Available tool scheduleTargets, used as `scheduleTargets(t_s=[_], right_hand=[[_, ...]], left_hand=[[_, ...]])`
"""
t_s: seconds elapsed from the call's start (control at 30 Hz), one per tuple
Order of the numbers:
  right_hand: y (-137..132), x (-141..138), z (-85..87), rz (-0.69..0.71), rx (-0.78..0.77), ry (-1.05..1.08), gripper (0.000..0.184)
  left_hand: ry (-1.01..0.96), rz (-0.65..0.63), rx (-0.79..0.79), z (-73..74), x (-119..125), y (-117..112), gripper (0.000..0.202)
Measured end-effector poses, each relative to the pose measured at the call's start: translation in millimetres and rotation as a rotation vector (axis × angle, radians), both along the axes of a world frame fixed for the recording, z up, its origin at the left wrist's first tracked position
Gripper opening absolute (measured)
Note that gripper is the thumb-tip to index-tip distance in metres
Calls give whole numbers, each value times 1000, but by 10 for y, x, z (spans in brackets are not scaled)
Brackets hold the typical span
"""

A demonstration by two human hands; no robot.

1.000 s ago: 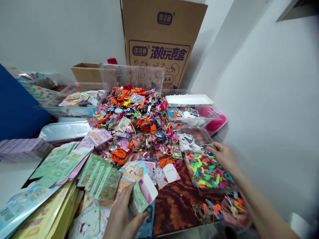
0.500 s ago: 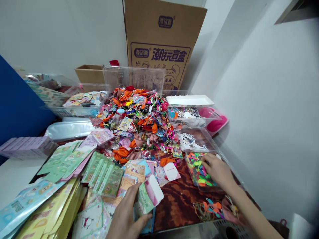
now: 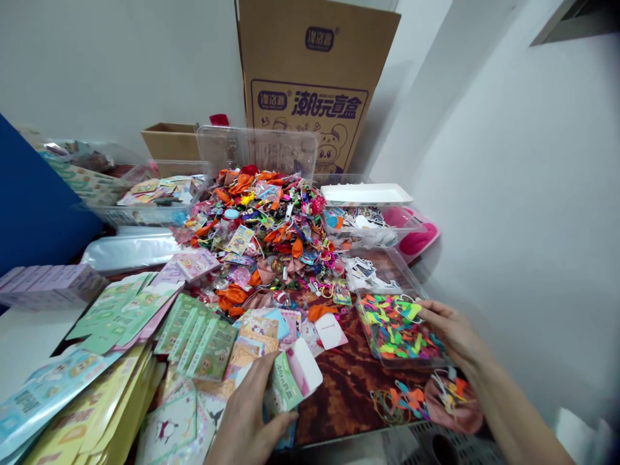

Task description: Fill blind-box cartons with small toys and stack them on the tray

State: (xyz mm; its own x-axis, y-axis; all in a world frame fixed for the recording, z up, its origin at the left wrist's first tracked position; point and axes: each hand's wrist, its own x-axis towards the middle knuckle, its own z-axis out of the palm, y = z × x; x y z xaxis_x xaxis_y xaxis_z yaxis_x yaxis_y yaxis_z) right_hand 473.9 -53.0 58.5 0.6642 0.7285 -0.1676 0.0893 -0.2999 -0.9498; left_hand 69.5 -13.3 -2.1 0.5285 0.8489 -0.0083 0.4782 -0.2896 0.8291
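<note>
My left hand (image 3: 247, 423) sits at the bottom middle, its fingers wrapped round a small green paper box (image 3: 285, 384) whose pink-white flap stands open. My right hand (image 3: 453, 332) reaches in from the lower right to the right edge of a clear tray (image 3: 382, 358) full of small neon pieces. Its fingertips are pinched on a yellow-green neon piece (image 3: 411, 311) just above the tray's contents. A big heap of colourful trinkets (image 3: 266, 226) lies on the table behind both hands.
Flat green, yellow and blue packets (image 3: 121, 316) cover the left half of the table. Clear bins (image 3: 372, 236) hold stickers at the right, and a tall cardboard carton (image 3: 314, 77) stands against the back wall. Loose neon clips and rubber bands (image 3: 411, 400) lie near the front edge.
My right hand dipped into the neon tray, then drew back to its right edge with a piece pinched in its fingers. My left hand kept hold of the green box.
</note>
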Motion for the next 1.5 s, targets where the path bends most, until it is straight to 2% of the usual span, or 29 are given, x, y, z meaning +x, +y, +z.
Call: scheduleTargets(t_s=[0.13,0.27,0.37,0.43,0.5,0.6,0.73,0.83,0.97,1.03,1.1,1.17,1.23,1.3,1.37,1.5], right_hand=[[-15,-79,55,3,9,100,46],[46,-327,114,77,-3,183,48],[137,-659,165,204,9,213,47],[195,-928,202,366,1,193,42],[239,-1203,234,564,-16,108,33],[275,-1558,239,803,-24,-188,20],[297,-1847,137,922,-64,-601,13],[330,-1933,66,917,-97,-676,25],[359,-1958,106,870,-52,-542,20],[334,-1966,144,815,17,-498,21],[276,-1992,142,702,137,-555,18],[200,-2043,77,587,255,-650,13],[125,-2115,-39,572,297,-657,9],[71,-2186,-170,612,257,-559,11],[47,-2236,-267,579,202,-439,13],[55,-2255,-305,327,229,-228,34]], left_hand=[[20,-4,-22,49,36,-15,75],[55,-15,-25,135,107,-43,74],[94,-21,-24,181,150,-39,77],[113,-26,-15,202,161,-28,77],[123,-23,-7,219,163,-20,75],[115,-13,0,237,161,-17,71],[125,-5,1,211,162,-27,73],[120,2,4,162,155,-36,75],[77,45,29,125,123,-23,76],[45,80,48,133,106,-7,75],[6,116,58,147,98,5,70],[-37,148,70,152,104,7,66],[-78,175,86,141,120,-1,64],[-110,194,90,124,137,-11,65],[-143,190,62,117,144,-19,67],[-236,168,-32,148,127,-39,63]])
